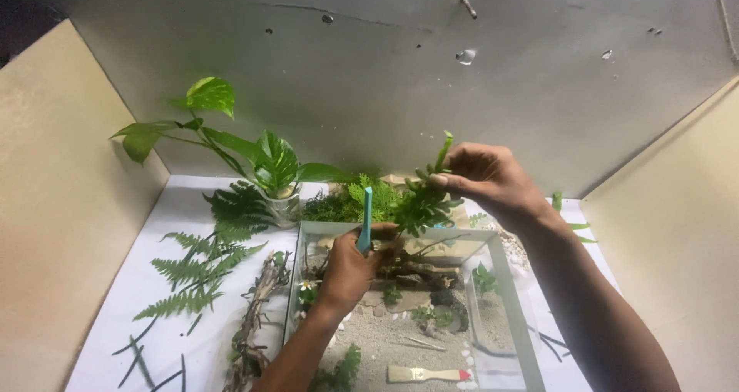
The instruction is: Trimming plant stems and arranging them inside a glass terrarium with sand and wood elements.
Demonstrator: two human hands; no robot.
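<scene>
My left hand [348, 267] reaches into a rectangular glass tank [509, 292] and grips a teal flat-handled tool [366, 219] that stands upright. My right hand [489, 178] is raised above the tank's back edge, pinching a small leafy green sprig [422, 198] by its stem. Inside the tank lie pale sand [400, 338], a dark piece of driftwood [416, 269], small green plants and a tiny white flower [308, 285]. A small brush with a pale handle and red band [428, 374] rests on the sand near the front.
A potted vine with broad green leaves [262, 161] stands at the back left. Fern fronds [196, 273] and a mossy branch [258, 319] lie on the white sheet [135, 292] left of the tank. Beige panels flank both sides; a grey wall stands behind.
</scene>
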